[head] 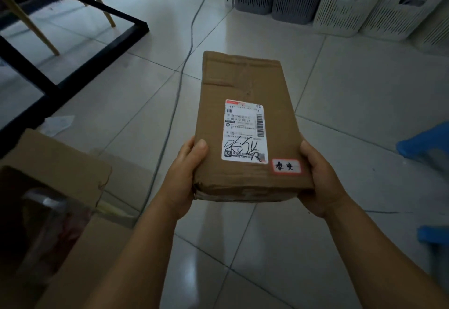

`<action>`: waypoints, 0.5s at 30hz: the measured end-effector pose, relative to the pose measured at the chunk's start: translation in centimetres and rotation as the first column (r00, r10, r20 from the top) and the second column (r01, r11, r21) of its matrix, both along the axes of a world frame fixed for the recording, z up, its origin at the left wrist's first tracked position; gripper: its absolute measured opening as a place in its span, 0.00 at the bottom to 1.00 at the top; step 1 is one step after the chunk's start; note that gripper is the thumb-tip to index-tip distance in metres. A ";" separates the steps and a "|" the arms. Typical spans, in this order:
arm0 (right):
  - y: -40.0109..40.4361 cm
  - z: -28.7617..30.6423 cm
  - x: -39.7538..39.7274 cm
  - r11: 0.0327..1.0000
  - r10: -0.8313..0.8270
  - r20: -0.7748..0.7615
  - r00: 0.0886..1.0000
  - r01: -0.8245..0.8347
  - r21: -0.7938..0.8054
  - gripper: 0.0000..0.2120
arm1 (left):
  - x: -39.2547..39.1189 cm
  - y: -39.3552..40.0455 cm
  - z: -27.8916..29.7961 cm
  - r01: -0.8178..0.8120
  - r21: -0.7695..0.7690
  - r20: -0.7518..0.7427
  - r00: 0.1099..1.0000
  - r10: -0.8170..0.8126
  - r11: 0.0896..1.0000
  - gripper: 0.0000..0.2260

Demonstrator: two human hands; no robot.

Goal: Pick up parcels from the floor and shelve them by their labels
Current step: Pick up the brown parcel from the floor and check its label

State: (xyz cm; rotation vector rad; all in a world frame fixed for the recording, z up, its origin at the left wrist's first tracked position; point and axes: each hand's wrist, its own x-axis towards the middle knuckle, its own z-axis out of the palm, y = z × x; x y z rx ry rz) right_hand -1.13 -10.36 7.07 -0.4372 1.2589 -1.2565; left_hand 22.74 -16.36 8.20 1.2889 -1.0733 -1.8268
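Note:
A long brown cardboard parcel [245, 85] is held flat in the air above the tiled floor, in the middle of the head view. On its top sits a white shipping label [244, 130] with black handwriting, and a small red-edged sticker [286, 166] with handwritten characters at the near right corner. My left hand [185, 175] grips the parcel's near left edge, thumb on top. My right hand [320, 179] grips the near right edge.
An open cardboard box [56, 187] with things inside stands at the lower left. A black table frame [80, 41] and wooden chair legs are at the upper left. A grey cable [184, 60] runs along the floor. Slotted grey and white bins [345, 4] line the back right. Blue plastic [425, 143] lies at the right.

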 end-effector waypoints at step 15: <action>3.6 32.5 -0.4 0.993 0.038 0.091 0.995 -0.048 0.105 0.21 | -1.7 7.4 32.7 -0.251 0.037 0.141 0.959 0.244 0.967 0.41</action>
